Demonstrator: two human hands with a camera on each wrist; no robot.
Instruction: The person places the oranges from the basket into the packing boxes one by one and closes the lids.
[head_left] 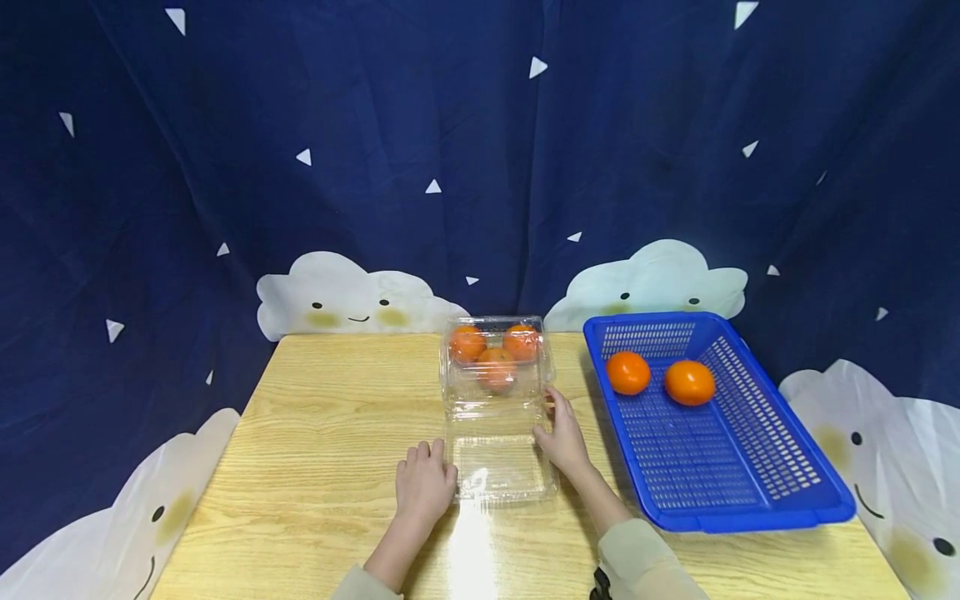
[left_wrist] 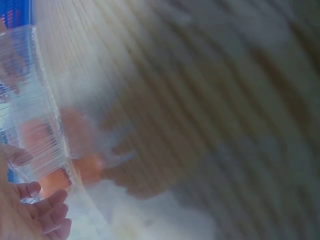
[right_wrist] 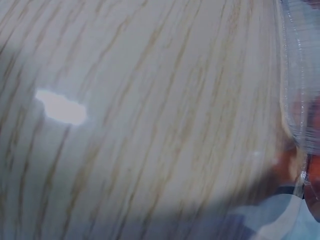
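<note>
A clear plastic clamshell box (head_left: 498, 467) lies unfolded on the table, one half towards me and the other farther away. Three round orange fruits (head_left: 497, 368) sit in the far half. My left hand (head_left: 426, 482) is at the near left corner of the box, its fingers loosely extended beside the edge. In the left wrist view, those fingers (left_wrist: 52, 212) hold nothing. At the right side of the box, near the fold, my right hand (head_left: 564, 435) has its thumb and fingers spread against the edge. The right wrist view shows mostly tabletop, with the box's edge (right_wrist: 292, 75) at right.
A blue plastic basket (head_left: 697, 523) stands to the right of the box. Inside it lie two orange fruits, one on the left (head_left: 627, 372) and another (head_left: 690, 382) beside it. Behind the wooden table (head_left: 337, 400) hangs a dark blue curtain (head_left: 420, 100) with white cloud shapes.
</note>
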